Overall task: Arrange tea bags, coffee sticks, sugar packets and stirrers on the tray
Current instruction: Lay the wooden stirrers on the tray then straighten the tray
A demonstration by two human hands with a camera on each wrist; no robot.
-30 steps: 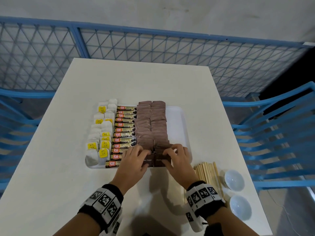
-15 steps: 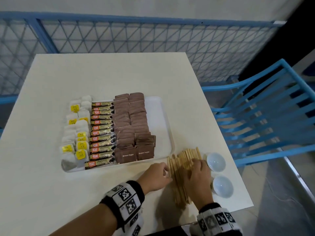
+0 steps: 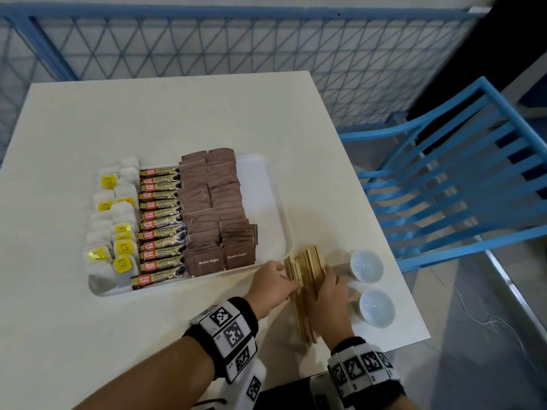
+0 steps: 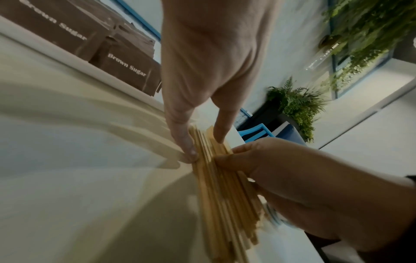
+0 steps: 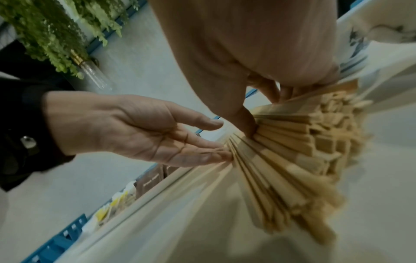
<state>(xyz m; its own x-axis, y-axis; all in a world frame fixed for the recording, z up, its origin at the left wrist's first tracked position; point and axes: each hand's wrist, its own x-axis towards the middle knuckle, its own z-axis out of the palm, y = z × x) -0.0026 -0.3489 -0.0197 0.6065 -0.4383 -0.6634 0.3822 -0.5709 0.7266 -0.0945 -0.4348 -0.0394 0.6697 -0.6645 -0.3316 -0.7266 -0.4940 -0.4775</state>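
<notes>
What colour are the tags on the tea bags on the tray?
Yellow tags on white tea bags; the head view shows them best.

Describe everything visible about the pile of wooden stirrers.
The wooden stirrers are thin, flat, pale tan sticks in a loose, uneven stack, lying on the white table just off the tray's near right corner, beside two small white bowls. The left hand presses straight fingers against their left side; the right hand curls over them from the right. None are on the tray yet.
</notes>
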